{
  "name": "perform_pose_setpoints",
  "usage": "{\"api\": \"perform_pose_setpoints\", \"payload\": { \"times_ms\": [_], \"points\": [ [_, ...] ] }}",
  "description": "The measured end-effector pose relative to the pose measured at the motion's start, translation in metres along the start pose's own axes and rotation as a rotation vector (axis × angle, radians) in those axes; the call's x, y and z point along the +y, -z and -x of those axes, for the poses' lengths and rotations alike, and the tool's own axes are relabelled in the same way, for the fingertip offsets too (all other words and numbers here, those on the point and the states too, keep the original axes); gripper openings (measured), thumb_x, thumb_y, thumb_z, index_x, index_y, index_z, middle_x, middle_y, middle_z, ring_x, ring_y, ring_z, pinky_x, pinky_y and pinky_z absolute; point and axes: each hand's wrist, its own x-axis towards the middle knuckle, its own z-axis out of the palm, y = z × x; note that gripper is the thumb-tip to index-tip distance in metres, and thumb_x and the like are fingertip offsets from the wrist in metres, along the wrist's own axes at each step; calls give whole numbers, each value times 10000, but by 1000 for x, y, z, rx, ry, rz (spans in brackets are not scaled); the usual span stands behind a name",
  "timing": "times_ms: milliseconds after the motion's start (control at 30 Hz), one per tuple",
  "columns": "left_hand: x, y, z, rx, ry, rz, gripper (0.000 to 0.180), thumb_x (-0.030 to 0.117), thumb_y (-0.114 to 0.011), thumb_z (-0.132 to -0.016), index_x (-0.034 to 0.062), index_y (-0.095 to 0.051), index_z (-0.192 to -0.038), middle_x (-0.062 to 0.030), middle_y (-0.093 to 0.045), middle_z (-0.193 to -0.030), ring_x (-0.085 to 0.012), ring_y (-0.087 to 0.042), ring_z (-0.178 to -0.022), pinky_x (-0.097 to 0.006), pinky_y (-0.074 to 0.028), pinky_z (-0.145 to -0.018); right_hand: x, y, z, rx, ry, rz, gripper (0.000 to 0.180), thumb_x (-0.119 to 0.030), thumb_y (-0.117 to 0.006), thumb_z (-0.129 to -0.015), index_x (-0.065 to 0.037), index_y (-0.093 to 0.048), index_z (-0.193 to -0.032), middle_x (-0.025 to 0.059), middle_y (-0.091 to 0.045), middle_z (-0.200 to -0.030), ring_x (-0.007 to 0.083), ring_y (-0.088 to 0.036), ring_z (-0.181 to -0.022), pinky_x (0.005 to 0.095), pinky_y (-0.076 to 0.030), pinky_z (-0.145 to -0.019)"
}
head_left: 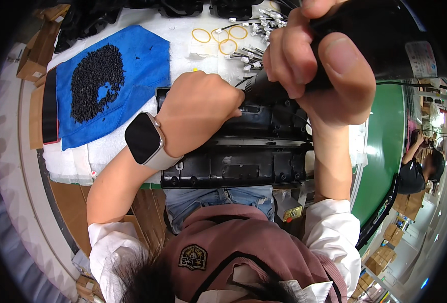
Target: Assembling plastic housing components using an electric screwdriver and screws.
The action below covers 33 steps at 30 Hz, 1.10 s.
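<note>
My right hand (329, 65) is wrapped round a thick black electric screwdriver (375, 38), held high and close to view. Its narrowing nose (259, 88) points left toward my left hand (198, 108). The fingers of that left hand are curled closed beside the nose; whatever they pinch is hidden. Below both hands lies a long black plastic housing (279, 121), partly covered by the left hand. Nearer to me, along the table edge, rests a second long black plastic housing (233, 166) with screw posts and holes.
A blue cloth (147, 55) at the left carries a pile of small black screws (94, 81). Yellow rubber bands (228, 47) and white-plugged black cables (256, 53) lie at the back. More black parts (180, 7) stand behind. Another person (415, 169) sits far right, past a green surface (390, 131).
</note>
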Motion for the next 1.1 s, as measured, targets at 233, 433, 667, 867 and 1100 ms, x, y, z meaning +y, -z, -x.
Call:
{"api": "perform_pose_setpoints", "payload": {
  "times_ms": [233, 433, 667, 867, 1100],
  "points": [
    [-2, 1, 4, -51, 49, 10, 172, 208, -698, -763, 45, -646, -748, -128, -624, -689, -335, -608, -662, -426, -456, -592, -5, 14, -11, -135, -136, 235, 400, -162, -783, -619, -14, -528, -888, 59, -540, -644, 141, -520, -544, 234, -429, -513],
    [-6, 0, 5, 49, -19, 67, 143, 186, -715, -742, 60, -651, -724, -149, -605, -626, -329, -619, -618, -412, -483, -582, 7, 13, -10, -112, -76, 311, 368, -189, -794, -644, -41, -554, -882, 32, -568, -756, 106, -541, -661, 226, -426, -608],
    [-2, 4, 6, -5, 17, 42, 138, 181, -696, -761, 54, -647, -739, -150, -605, -628, -334, -619, -627, -421, -484, -589, 4, 14, -11, -229, -150, 145, 270, -84, -746, -706, -30, -547, -882, 43, -574, -701, 114, -536, -568, 231, -427, -533],
    [-3, 14, 12, 15, 43, 27, 149, 194, -679, -781, 53, -669, -732, -158, -628, -676, -350, -622, -654, -433, -485, -608, 29, 29, -17, -478, 329, 377, 323, -200, -601, -850, 11, -464, -1053, 20, -443, -534, 108, -394, -399, 264, -356, -430],
    [-57, 63, 75, 454, 634, -555, 184, 191, -690, -812, 37, -690, -913, -117, -631, -821, -308, -631, -741, -382, -486, -627, 4, 65, -21, -607, 301, -19, 419, -349, -556, -880, -51, -472, -1162, -15, -430, -631, 101, -411, -474, 296, -422, -589]
  ]
}}
